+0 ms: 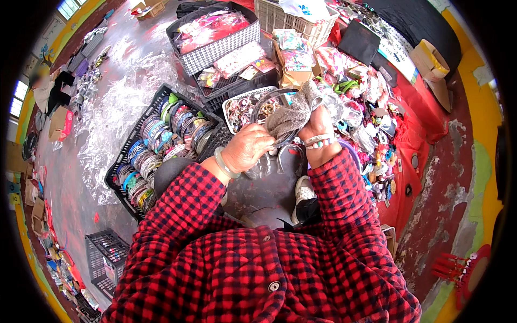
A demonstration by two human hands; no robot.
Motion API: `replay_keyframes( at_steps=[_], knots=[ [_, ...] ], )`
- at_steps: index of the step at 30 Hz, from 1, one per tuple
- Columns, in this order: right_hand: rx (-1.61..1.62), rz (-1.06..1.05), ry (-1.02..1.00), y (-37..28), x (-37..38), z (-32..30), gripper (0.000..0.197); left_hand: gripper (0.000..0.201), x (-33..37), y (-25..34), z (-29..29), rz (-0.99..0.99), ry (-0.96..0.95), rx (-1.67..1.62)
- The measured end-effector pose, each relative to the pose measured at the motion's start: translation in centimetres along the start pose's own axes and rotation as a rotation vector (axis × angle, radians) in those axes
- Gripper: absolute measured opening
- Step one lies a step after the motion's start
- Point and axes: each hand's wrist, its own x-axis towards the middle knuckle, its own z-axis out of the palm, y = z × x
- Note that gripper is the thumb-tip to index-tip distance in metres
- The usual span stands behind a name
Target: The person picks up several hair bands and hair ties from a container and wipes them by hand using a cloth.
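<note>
My left hand (pixel 249 148) is closed, its fingertips pinching the lower end of a dark curved headband (pixel 262 102). Grey, sparkly fabric (pixel 288 119) is bunched over the headband; whether it is attached I cannot tell. My right hand (pixel 319 126) is closed around the fabric's right side, its fingers mostly hidden behind it. Below, between my feet, another dark headband (pixel 291 157) lies near the floor. Just beyond my left hand sits a white basket (pixel 231 119) of small hair ornaments. To the left, a black crate (pixel 128 159) holds rows of colourful headbands.
A checked basket (pixel 222 52) with packaged goods stands ahead on a black crate (pixel 215 99). Mixed accessories pile up on red cloth (pixel 406 156) at right. Clear plastic wrappings (pixel 129 75) cover the left floor. Another black crate (pixel 102 257) stands lower left.
</note>
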Motion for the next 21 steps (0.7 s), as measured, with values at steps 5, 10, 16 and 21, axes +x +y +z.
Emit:
replay_keyframes(
  at_steps=[5, 10, 16, 21],
  knots=[
    [0.024, 0.058, -0.066, -0.7, 0.4, -0.2, 0.031, 0.026, -0.5, -0.4, 0.0, -0.026, 0.002, -0.058],
    [0.183, -0.107, -0.172, -4.0, 2.7, -4.2, 0.040, 0.024, -1.4, -0.3, -0.3, -0.066, 0.036, -0.160],
    [0.132, -0.090, -0.145, -3.3, 1.8, -3.6, 0.040, 0.010, -0.5, 0.0, -1.5, -0.228, 0.226, -0.066],
    [-0.158, 0.020, -0.233, 2.7, -0.3, -0.9, 0.035, 0.016, -0.3, 0.2, -1.0, -0.161, 0.145, -0.028]
  ],
)
